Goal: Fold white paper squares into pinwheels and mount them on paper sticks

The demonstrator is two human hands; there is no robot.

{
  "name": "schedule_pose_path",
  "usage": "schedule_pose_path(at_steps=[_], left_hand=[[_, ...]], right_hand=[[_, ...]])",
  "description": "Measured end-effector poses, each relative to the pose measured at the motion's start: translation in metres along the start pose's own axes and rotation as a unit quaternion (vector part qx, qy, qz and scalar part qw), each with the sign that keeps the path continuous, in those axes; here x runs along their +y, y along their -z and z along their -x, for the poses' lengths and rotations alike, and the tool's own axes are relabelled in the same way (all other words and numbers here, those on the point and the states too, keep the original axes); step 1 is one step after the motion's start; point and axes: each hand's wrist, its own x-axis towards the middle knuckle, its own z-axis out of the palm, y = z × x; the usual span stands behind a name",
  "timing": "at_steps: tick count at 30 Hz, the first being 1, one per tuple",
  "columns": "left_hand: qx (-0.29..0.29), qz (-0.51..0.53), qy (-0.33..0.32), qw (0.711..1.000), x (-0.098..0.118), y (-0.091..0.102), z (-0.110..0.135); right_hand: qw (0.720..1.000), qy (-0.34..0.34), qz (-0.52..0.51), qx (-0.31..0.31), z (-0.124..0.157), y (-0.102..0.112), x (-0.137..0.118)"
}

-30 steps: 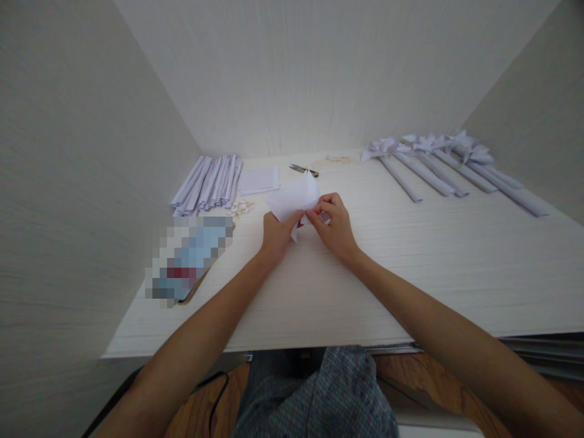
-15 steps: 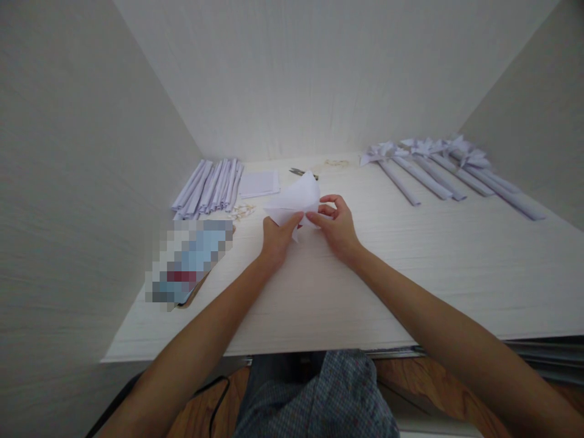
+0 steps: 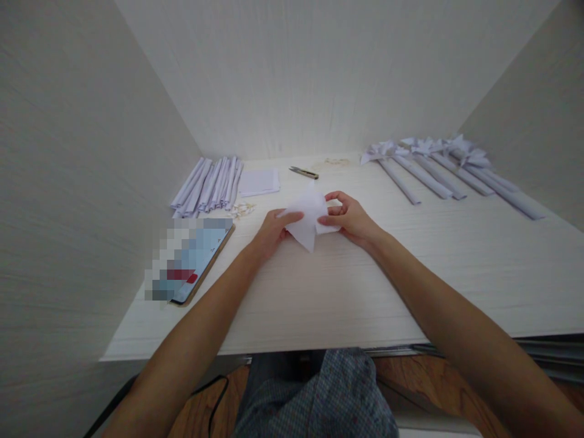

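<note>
A partly folded sheet of white paper is held between my two hands above the middle of the table. My left hand pinches its left side, thumb on top and fingers underneath. On the right side, my right hand grips a folded flap between thumb and fingers. One pointed corner of the paper hangs down toward me. Beyond the hands lie small thread snips. A short stack of flat white paper squares sits to their left.
Rolled paper tubes are bundled at the back left, with rubber bands in front. A phone lies left of my forearm. Paper pinwheels on tube sticks lie at the back right. Walls enclose the table on three sides.
The paper has been turned and brought slightly nearer to me, with a corner now pointing down. My hands have moved farther apart, and the snips are more fully visible.
</note>
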Motion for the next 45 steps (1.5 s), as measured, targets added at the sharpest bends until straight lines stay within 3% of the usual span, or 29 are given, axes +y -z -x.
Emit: schedule_pose_path(at_steps=[7, 14, 22, 26, 28, 31, 33, 35, 38, 41, 45], left_hand=[[-0.093, -0.070, 0.090, 0.989, 0.009, 0.005, 0.003], [-0.033, -0.162, 0.083, 0.983, 0.006, -0.003, 0.007], [-0.011, -0.166, 0.078, 0.983, 0.001, -0.004, 0.006], [0.015, -0.138, 0.062, 0.988, -0.003, -0.003, 0.003], [0.046, -0.127, 0.049, 0.990, -0.004, -0.002, 0.001], [0.101, -0.072, 0.016, 0.992, -0.004, -0.002, -0.002], [0.126, -0.023, -0.015, 0.992, -0.003, -0.002, -0.004], [0.134, 0.013, -0.044, 0.990, -0.003, -0.002, -0.005], [0.136, 0.033, -0.060, 0.988, -0.002, -0.003, -0.004], [0.135, 0.052, -0.054, 0.988, -0.001, -0.004, -0.003], [0.134, 0.088, -0.043, 0.986, 0.000, -0.003, -0.004]], right_hand=[[0.991, -0.057, 0.082, -0.094, 0.006, 0.008, -0.010], [0.980, -0.050, 0.141, -0.133, 0.008, 0.003, -0.010], [0.982, -0.027, 0.149, -0.112, 0.009, 0.002, -0.008], [0.980, 0.065, 0.183, -0.033, 0.004, 0.000, -0.003], [0.955, 0.163, 0.243, 0.043, 0.004, -0.003, -0.002], [0.865, 0.309, 0.372, 0.134, 0.012, -0.013, -0.002], [0.808, 0.361, 0.450, 0.122, 0.021, -0.021, -0.001], [0.748, 0.394, 0.530, 0.072, 0.028, -0.030, 0.004], [0.673, 0.400, 0.622, 0.010, 0.030, -0.039, 0.014], [0.642, 0.402, 0.653, 0.005, 0.026, -0.041, 0.020], [0.640, 0.407, 0.651, 0.013, 0.023, -0.037, 0.018]])
